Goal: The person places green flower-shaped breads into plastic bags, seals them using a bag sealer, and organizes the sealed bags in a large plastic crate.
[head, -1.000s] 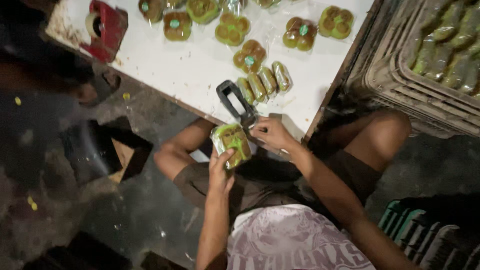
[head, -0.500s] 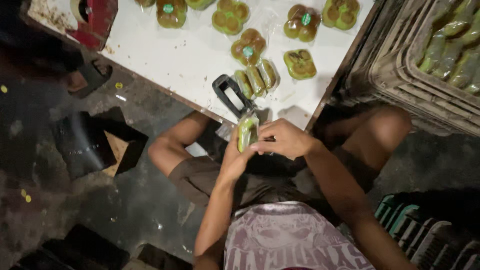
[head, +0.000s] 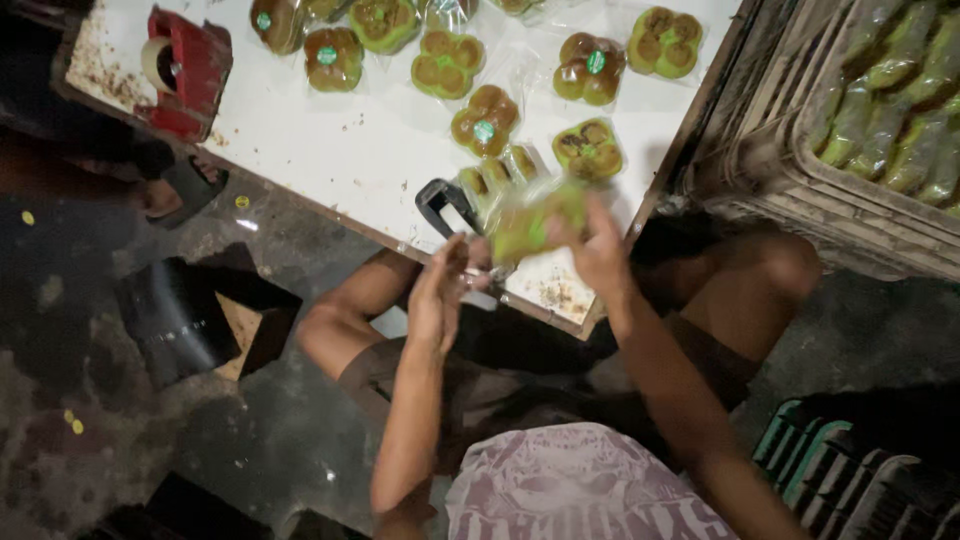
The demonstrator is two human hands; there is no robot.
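white table | wrapped green cakes | red tape dispenser

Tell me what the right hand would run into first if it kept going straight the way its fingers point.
Probably the wrapped green cake lying on the white table; the right hand, holding a blurred green packet, points that way. Depth is unclear.

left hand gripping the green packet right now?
No: the left hand is open beside the green packet, which the right hand holds over the white table.
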